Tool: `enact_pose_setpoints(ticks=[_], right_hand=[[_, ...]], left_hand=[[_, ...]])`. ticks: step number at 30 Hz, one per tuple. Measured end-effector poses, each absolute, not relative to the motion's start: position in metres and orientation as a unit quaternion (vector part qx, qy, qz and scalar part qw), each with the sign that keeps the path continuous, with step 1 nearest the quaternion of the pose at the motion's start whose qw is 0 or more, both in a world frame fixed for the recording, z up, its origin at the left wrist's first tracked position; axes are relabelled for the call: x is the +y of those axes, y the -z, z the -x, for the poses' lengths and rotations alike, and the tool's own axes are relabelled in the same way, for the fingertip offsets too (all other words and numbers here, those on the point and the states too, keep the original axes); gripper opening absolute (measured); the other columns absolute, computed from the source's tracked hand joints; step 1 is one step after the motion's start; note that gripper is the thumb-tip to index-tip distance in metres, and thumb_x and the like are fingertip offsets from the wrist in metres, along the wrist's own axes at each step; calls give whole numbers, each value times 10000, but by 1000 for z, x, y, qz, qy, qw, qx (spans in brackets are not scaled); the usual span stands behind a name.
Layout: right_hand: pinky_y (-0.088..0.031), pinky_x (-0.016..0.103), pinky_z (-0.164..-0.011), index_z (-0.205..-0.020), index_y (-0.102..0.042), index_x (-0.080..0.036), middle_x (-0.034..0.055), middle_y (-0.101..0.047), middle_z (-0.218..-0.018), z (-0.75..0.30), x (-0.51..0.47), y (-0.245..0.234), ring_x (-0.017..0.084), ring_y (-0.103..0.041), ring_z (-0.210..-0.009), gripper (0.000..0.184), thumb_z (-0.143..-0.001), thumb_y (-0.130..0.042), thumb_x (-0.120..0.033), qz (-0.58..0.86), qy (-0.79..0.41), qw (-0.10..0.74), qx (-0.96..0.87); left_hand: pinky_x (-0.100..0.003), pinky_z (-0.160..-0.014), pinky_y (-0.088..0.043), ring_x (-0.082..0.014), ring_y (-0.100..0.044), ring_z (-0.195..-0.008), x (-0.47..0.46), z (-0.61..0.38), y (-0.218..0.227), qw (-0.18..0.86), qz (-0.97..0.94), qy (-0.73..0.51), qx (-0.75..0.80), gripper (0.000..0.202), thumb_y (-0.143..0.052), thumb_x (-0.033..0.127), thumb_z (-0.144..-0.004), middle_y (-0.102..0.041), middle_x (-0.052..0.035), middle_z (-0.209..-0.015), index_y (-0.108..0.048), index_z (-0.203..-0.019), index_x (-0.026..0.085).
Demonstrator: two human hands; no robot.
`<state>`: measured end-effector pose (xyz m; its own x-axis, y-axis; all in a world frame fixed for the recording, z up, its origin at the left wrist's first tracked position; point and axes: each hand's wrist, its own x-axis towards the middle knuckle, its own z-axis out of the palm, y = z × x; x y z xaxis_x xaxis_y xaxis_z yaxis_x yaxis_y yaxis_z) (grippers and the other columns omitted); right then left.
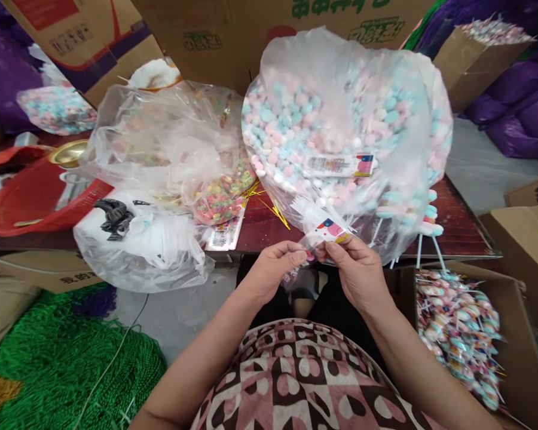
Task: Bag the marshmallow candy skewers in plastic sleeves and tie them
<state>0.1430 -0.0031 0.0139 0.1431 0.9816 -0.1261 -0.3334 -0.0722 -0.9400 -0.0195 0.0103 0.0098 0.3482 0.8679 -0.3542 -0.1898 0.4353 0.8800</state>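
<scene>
Cluttered dark-red bench (457,230): your left hand (271,269) and right hand (356,272) both pinch a small clear printed candy packet (327,234); next, keep that pinch steady.

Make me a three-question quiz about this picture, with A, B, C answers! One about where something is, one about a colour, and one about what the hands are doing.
1. Where is the cardboard box of wrapped lollipops?
A. Low on the person's right
B. On the red basin
C. Behind the big bag

2. What colour is the pile of netting at lower left?
A. Purple
B. Green
C. White

3. What are the left hand and right hand doing?
A. Resting flat
B. Lifting the red basin
C. Pinching a small clear packet

Answers: 1 A, the box sits below the table edge at right. 2 B, the netting is bright green. 3 C, both hands' fingertips grip the packet between them.
</scene>
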Motion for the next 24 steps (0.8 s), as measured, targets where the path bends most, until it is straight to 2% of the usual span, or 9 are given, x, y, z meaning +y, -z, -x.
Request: enact_pose_setpoints(ticks=[4,8,11,14,17,21,24], right_hand=[[-522,257,-635,-868,-719,-223,11,-727,-814,-159,1,-16,135,-647,-696,267,-667,-824,-364,475,-606,533,-351],[-467,234,-560,-693,-676,-192,-20,-658,-622,-164,6,-12,101,-560,-557,239,-665,-817,-384,505,-563,533,-379],[-392,218,-492,-648,-622,-191,-50,-578,-532,-163,3,-5,84,-482,-479,286,-705,-782,-421,536,-511,543,-395],[-341,219,-494,-608,-575,-190,-63,-507,-468,-163,-3,2,77,-434,-456,351,-802,-696,-456,563,-458,533,-435],[-341,229,-519,-550,-532,-188,-48,-492,-457,-164,-5,2,86,-438,-482,436,-867,-615,-477,570,-444,516,-459],[-399,225,-547,-707,-631,-194,-40,-596,-618,-166,-1,-5,96,-495,-547,266,-755,-734,-434,537,-518,526,-408],[-415,227,-538,-711,-633,-191,-39,-604,-612,-168,2,-8,96,-501,-531,285,-692,-773,-438,533,-531,544,-372]], left_hand=[[-230,-619,-374,-85,-480,-627,16,25,-16,606,-545,-326,479,284,-664,446,-789,-591,23,-704,-623,-783,165],[-240,-676,-395,-109,-515,-685,21,25,-26,464,-690,-290,474,211,-557,349,-872,-619,19,-721,-600,-765,173],[-234,-640,-372,-109,-500,-660,21,23,-27,421,-719,-280,478,237,-522,350,-895,-587,24,-687,-564,-742,175],[-237,-603,-337,-108,-468,-623,22,22,-24,408,-729,-266,481,314,-459,384,-925,-525,28,-639,-518,-697,176],[-237,-593,-336,-108,-461,-609,23,21,-22,409,-730,-260,481,366,-406,411,-943,-500,27,-624,-477,-666,183],[-225,-606,-394,-109,-554,-598,26,19,-25,479,-702,-225,476,305,-415,410,-945,-583,33,-622,-525,-763,191],[-221,-557,-390,-99,-519,-516,27,16,-23,506,-681,-225,479,256,-454,418,-933,-533,63,-557,-570,-870,199]])
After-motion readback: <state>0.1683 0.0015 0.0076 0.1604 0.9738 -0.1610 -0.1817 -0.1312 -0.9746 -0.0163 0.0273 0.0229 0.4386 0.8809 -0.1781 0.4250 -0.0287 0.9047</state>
